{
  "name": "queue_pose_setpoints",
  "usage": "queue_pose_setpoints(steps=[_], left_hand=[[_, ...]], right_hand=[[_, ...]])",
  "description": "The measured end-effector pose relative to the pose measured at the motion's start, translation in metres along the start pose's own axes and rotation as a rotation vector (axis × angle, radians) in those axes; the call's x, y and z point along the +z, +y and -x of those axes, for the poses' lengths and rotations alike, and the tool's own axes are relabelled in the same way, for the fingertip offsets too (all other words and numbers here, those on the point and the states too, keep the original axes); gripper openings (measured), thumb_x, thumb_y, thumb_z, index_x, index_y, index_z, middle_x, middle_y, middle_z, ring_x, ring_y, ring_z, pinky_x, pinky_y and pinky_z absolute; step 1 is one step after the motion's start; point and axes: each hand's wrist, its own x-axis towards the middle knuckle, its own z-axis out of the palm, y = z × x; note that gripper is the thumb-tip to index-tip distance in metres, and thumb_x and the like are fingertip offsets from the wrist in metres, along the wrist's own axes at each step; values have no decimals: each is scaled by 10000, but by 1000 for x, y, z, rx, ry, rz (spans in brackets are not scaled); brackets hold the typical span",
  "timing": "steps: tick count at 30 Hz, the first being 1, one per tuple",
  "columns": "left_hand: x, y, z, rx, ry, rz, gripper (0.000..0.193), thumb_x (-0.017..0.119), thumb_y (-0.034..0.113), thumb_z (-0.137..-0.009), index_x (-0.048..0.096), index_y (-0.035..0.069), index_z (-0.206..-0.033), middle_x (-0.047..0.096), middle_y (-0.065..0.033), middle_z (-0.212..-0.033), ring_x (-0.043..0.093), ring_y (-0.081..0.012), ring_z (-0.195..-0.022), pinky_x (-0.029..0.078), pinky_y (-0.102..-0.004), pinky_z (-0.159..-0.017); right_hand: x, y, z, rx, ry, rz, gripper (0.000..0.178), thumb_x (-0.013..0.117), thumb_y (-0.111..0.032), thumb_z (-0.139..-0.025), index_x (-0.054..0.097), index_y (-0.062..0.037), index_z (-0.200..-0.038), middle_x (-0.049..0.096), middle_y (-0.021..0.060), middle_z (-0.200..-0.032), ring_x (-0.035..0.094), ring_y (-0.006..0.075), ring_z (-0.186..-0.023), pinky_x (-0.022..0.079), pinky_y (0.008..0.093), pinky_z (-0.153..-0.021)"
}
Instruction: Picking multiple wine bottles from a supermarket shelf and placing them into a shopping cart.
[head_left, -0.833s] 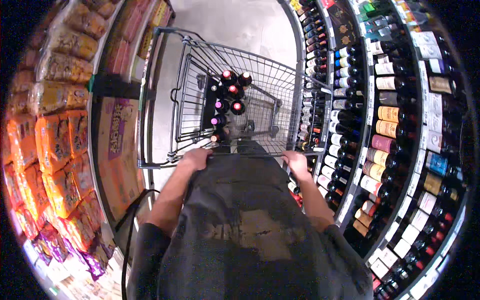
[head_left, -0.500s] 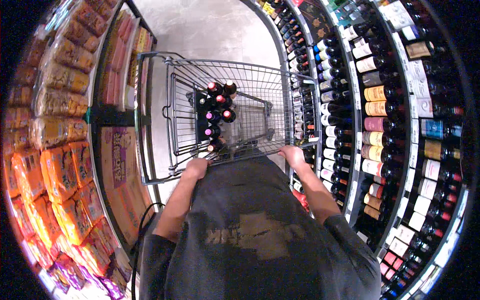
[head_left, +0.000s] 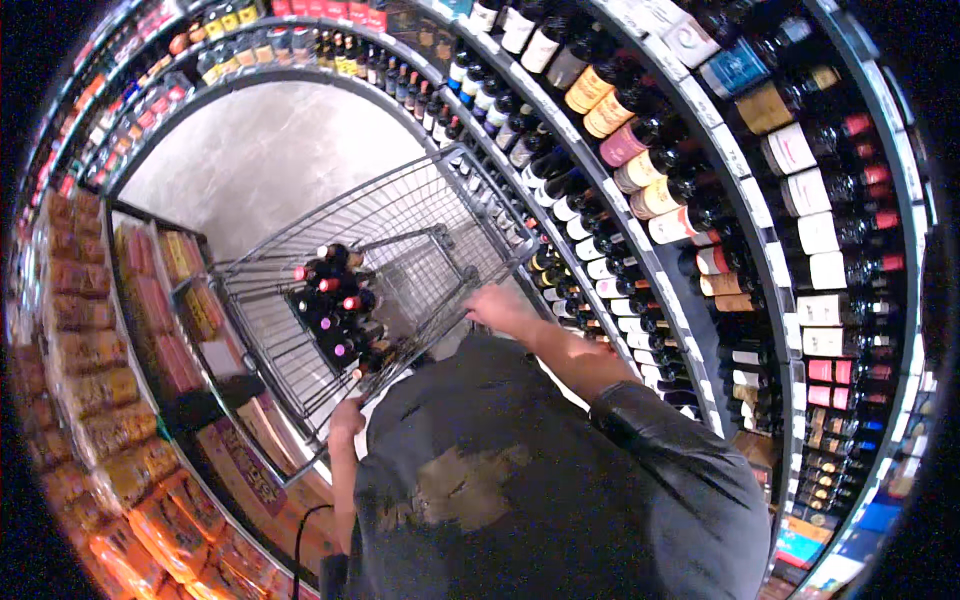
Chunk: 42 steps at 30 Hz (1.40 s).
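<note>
A grey wire shopping cart stands in front of me, turned at an angle. My left hand is closed on the near left part of its rim. Further along the same near side, my right hand has its fingers curled over the rail, slightly blurred. Several dark wine bottles stand close together in the left part of the cart, their red, pink and dark tops facing up. Neither hand touches the bottles.
Shelves of wine bottles curve along the right side. On the left are stacked bagged goods, orange packets and a printed cardboard box. Pale floor lies beyond the cart, with another stocked shelf behind it.
The view has swung to the right, so the cart appears tilted and the wine shelves fill more of the picture. My right hand has shifted inward along the cart's near rail.
</note>
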Motion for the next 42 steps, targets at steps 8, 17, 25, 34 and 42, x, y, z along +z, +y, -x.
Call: queue_pose_setpoints(steps=[8,17,25,34,42], left_hand=[[-22,18,-9,21,-118,-46,606,666,131,-732,584,164,-1332,644,-216,-1173,625,-355,-1106,488,-428,-941],[-99,186,-68,292,164,569,364,588,167,-949,601,-34,-1252,691,-79,-1102,627,-168,-1018,463,-286,-924],[-87,420,-88,284,-426,843,365,520,228,-1015,537,56,-1336,670,-93,-1187,649,-168,-1050,531,-300,-874],[-33,578,-84,301,-727,766,397,501,322,-1016,534,75,-1325,640,-71,-1199,618,-185,-1088,543,-366,-878],[23,680,-80,204,-774,866,528,472,504,-999,440,135,-1375,571,-77,-1150,605,-258,-1046,540,-441,-877]], right_hand=[[-14,82,71,170,929,-628,251,682,-204,-863,686,-57,-1066,669,144,-1053,623,320,-989,495,400,-876],[-111,255,218,746,1881,-678,225,703,-124,-894,517,-45,-993,541,33,-911,496,121,-819,436,268,-778],[-113,352,251,787,1797,-609,472,754,-121,-861,528,37,-1244,631,144,-1201,594,204,-1084,470,326,-929],[-125,358,263,924,1258,-697,585,588,-403,-947,453,-81,-1418,411,149,-1494,358,308,-1386,213,406,-1165],[-132,305,277,764,1738,-1133,167,678,-141,-878,671,10,-949,700,86,-930,635,211,-882,473,343,-865]])
